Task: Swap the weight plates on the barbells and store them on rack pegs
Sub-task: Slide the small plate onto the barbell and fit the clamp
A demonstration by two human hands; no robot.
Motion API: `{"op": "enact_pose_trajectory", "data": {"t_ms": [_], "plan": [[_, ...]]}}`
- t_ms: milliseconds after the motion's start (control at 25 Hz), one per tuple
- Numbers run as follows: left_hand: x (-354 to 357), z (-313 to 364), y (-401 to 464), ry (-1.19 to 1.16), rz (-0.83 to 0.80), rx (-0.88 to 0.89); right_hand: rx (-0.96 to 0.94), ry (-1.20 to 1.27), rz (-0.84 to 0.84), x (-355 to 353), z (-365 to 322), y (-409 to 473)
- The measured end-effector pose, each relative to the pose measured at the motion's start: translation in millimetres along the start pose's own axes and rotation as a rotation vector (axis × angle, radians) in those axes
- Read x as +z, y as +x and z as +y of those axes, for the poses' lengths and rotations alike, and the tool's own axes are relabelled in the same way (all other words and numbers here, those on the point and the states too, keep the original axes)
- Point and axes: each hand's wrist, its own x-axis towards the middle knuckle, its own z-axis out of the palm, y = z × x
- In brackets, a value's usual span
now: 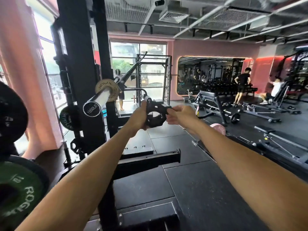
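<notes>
Here, both arms reach forward into the middle of the scene, and the two hands meet on a black plastic barbell collar with a round opening (155,116). The left hand (139,117) grips the left side of the collar, with the fingers curled round its rim and the thumb side turned up. The right hand (180,115) is just to the right of it; its fingers are curled and pinch the small flat lever (168,107) that sticks out from the upper right of the collar. The collar is held in the air, apart from any bar.

To the left and a little farther away, a steel barbell sleeve with a black end cap marked 1500LB (100,100) points toward the camera. A small tan Rogue weight plate (107,88) sits on this sleeve, near its inner end. The sleeve comes out beside the tall black upright of the rack (83,47). Behind the upright, lower down, a dark plate (69,117) hangs on a peg. At the near left edge, a green Rogue plate marked 10 (18,190) and a large black plate (11,114) above it are stored on the rack.

Far to the right, black benches (211,99) stand on the dark rubber floor (191,180), and two people are near a wall mirror (210,74).
</notes>
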Motion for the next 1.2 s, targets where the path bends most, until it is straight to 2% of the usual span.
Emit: {"op": "enact_pose_trajectory", "data": {"t_ms": [160, 280, 400, 560, 760, 1200], "plan": [[-26, 20, -53, -0.085, 0.120, -0.028, -0.062, 0.004, -0.101, 26, -27, -43], [-63, 31, -82, -0.080, 0.190, -0.010, -0.039, 0.096, -0.176, 56, -46, -68], [-101, 42, -103, -0.012, 0.341, -0.010, -0.039, 0.163, -0.238, 88, -62, -86], [-135, 44, -121, -0.006, 0.392, -0.041, -0.053, 0.163, -0.262, 120, -75, -96], [-164, 37, -112, -0.020, 0.337, -0.048, -0.022, 0.126, -0.248, 149, -75, -90], [-175, 23, -68, 0.078, 0.231, -0.098, 0.006, 0.085, -0.107, 180, -50, -25]]}}
